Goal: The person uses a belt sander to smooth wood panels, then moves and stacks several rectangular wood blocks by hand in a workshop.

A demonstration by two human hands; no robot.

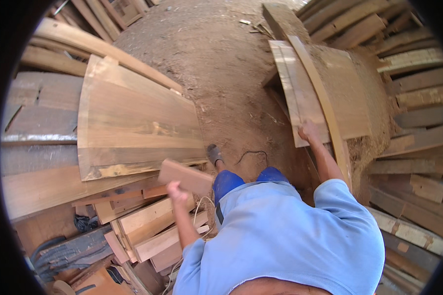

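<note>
**Browns of the timber, blue of the cloth**

The short board (186,177) is reddish brown. The wide plank (133,123) is honey brown with darker grain streaks and a pale yellow patch at its lower edge. The upright boards (300,93) are pale tan. The shirt (290,236) is light blue, the trousers (226,182) deep blue. The floor (216,64) is dusty brown.

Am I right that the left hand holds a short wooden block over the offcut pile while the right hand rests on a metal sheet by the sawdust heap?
Not quite. In the head view the right hand rests on a pale wooden plank, not a metal sheet. The rest stands: the left hand holds a short wooden block over the offcut pile, and the plank lies by the sawdust heap.
</note>
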